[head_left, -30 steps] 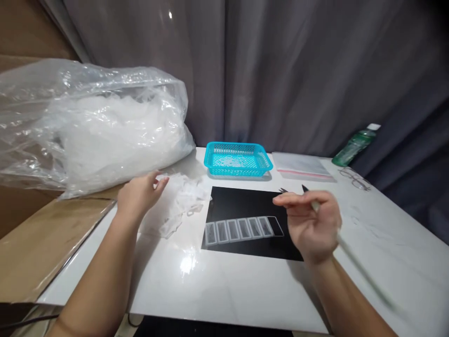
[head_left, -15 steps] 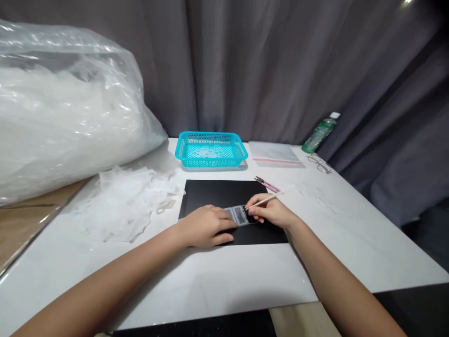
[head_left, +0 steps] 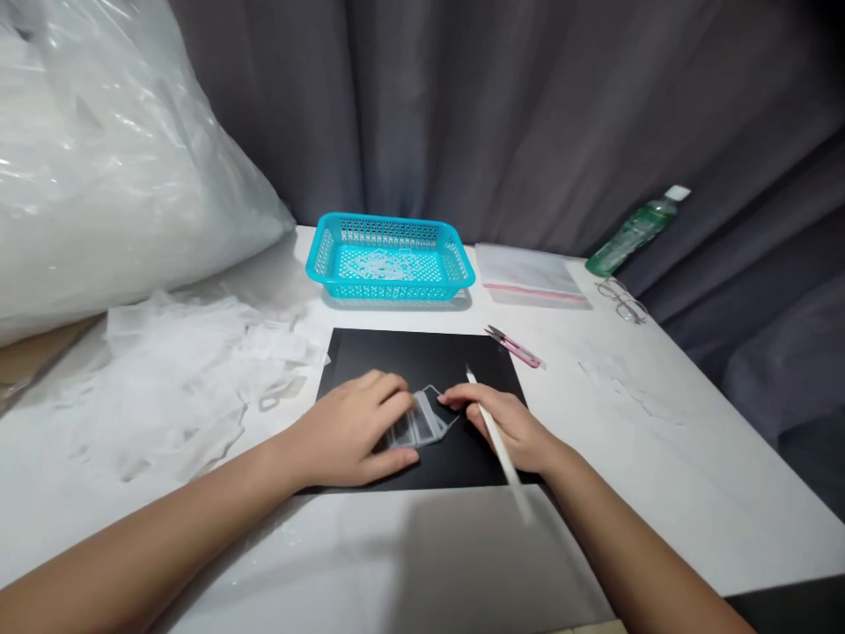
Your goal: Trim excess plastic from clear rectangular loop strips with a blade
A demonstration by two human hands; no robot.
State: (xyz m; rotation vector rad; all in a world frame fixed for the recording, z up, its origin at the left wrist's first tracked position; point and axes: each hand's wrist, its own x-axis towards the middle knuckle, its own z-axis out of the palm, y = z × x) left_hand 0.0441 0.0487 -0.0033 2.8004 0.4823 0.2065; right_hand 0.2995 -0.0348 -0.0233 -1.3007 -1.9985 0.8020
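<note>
Black mat [head_left: 422,352], left hand [head_left: 356,431] flat on clear strip [head_left: 422,423], right hand's [head_left: 508,423] grip clamped on white stick [head_left: 495,431].

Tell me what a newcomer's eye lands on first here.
Probably the bright turquoise basket, standing at the far side of the white table, and the huge clear plastic bag bulging at the far left. Then the middle: on the black mat, the left hand presses on small clear packets, while the right hand holds a thin white stick.
</note>
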